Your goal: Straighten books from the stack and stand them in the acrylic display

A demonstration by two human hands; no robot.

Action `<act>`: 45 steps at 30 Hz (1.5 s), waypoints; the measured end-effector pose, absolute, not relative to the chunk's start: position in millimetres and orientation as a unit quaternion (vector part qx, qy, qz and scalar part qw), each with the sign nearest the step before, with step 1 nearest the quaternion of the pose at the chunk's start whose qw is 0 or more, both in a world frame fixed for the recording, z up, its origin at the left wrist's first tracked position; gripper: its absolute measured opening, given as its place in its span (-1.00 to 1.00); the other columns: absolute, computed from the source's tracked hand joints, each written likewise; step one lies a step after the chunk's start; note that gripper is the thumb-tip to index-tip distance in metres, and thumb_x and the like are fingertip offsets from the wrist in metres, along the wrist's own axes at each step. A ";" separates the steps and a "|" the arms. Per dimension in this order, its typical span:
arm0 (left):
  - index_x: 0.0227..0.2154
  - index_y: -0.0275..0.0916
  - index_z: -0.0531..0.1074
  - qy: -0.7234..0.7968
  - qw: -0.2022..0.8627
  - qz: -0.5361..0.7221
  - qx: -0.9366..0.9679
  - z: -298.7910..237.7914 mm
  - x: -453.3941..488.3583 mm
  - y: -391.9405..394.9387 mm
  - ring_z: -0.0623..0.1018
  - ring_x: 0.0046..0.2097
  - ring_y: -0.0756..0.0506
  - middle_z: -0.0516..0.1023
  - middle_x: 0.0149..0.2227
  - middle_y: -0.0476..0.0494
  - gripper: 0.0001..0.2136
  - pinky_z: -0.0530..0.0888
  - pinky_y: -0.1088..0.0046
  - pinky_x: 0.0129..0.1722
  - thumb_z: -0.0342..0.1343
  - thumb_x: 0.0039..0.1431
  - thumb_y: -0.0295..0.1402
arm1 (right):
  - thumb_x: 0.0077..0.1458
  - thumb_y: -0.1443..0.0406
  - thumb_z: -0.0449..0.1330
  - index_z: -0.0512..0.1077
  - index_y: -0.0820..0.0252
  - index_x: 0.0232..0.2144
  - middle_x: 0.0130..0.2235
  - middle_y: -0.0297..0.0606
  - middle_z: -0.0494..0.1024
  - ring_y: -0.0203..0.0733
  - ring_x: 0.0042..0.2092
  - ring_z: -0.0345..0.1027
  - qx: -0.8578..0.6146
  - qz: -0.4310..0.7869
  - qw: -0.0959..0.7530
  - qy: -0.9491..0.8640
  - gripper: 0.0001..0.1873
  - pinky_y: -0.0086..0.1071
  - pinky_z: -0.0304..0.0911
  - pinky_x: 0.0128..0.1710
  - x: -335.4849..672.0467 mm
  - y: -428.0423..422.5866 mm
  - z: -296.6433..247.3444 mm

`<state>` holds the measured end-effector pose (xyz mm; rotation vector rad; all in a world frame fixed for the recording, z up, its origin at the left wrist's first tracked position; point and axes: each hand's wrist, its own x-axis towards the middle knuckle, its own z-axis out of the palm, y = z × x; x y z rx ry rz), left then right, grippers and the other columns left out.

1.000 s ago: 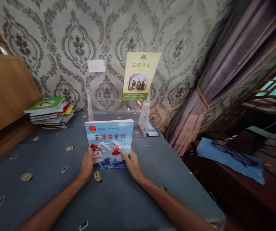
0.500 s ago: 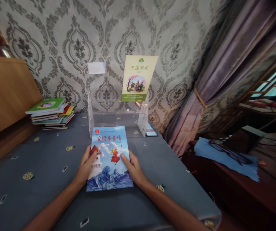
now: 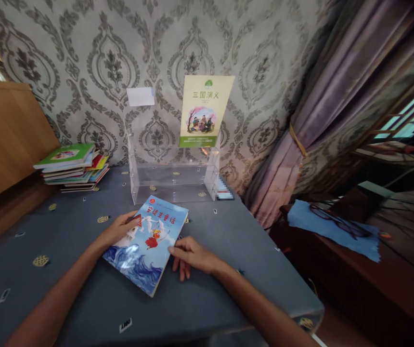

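Observation:
A blue paperback book (image 3: 156, 250) with a red-clothed figure and waves on its cover lies slanted in front of me, its top leaning right. My left hand (image 3: 120, 229) grips its left edge, thumb over the cover and fingers hidden beneath. At the right edge is my right hand (image 3: 188, 258); its thumb tip meets or nearly meets the book, while the other fingers hang loosely apart below. Behind stands a clear acrylic rack (image 3: 171, 193). A cream and green book (image 3: 207, 111) is propped upright on the rack's upper right.
Several books form a stack (image 3: 71, 168) at the back left, near a wooden cabinet (image 3: 8, 144). A white card (image 3: 141, 96) shows above the rack's left side. Right of the patterned tablecloth (image 3: 250, 250), glasses (image 3: 340, 221) rest on a blue cloth (image 3: 301, 217). A tied curtain (image 3: 282, 164) hangs behind.
The blue book has turned clockwise and shifted left and down with my left hand. My right hand has loosened from its two-handed hold, fingers now apart beside the edge.

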<state>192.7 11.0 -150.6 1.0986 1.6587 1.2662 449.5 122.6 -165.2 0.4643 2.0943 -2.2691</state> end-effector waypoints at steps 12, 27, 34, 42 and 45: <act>0.14 -0.16 0.43 0.714 0.190 0.182 0.648 -138.3 156.5 52.8 0.48 0.13 -0.27 0.52 0.14 -0.17 -0.49 0.36 0.22 0.14 -0.08 0.25 -0.03 | 0.17 -0.05 0.21 0.42 0.27 -0.18 -0.48 -0.42 0.50 -0.44 -0.58 0.38 0.103 -0.707 0.055 0.697 -0.52 -0.59 0.19 -0.59 450.9 119.3 -163.6; 0.00 -0.23 0.42 0.673 -0.116 0.039 0.730 -144.9 316.6 37.2 0.46 0.02 -0.28 0.50 -0.02 -0.26 -0.67 0.44 0.12 -0.01 0.10 0.29 -0.15 | 0.21 -0.03 0.11 0.54 0.21 -0.25 -0.42 -0.26 0.59 -0.20 -0.33 0.48 0.213 -0.533 -0.377 0.727 -0.56 -0.32 0.37 -0.22 444.7 193.0 -176.9; -0.12 -0.27 0.47 0.669 -0.181 0.051 0.719 -157.7 315.6 43.9 0.53 -0.06 -0.23 0.56 -0.07 -0.28 -0.79 0.50 0.24 -0.11 0.07 0.32 -0.26 | 0.25 -0.05 0.07 0.54 0.23 -0.20 -0.41 -0.25 0.61 -0.19 -0.32 0.49 0.197 -0.561 -0.341 0.729 -0.51 -0.32 0.39 -0.21 447.7 196.0 -182.3; -0.13 -0.32 0.50 0.632 -0.241 0.063 0.734 -158.0 313.3 44.3 0.58 -0.11 -0.21 0.63 -0.12 -0.27 -0.75 0.52 0.28 -0.22 0.00 0.36 -0.28 | 0.24 -0.08 0.07 0.54 0.24 -0.25 -0.40 -0.24 0.61 -0.21 -0.32 0.48 0.180 -0.588 -0.308 0.726 -0.48 -0.35 0.40 -0.22 450.0 195.0 -179.3; -0.15 -0.31 0.52 0.634 -0.240 0.069 0.732 -154.2 313.4 44.5 0.60 -0.14 -0.20 0.64 -0.14 -0.24 -0.75 0.52 0.31 -0.27 -0.01 0.36 -0.29 | 0.25 -0.06 0.07 0.54 0.25 -0.24 -0.39 -0.24 0.61 -0.22 -0.30 0.48 0.180 -0.591 -0.307 0.724 -0.50 -0.36 0.40 -0.21 450.2 194.8 -178.2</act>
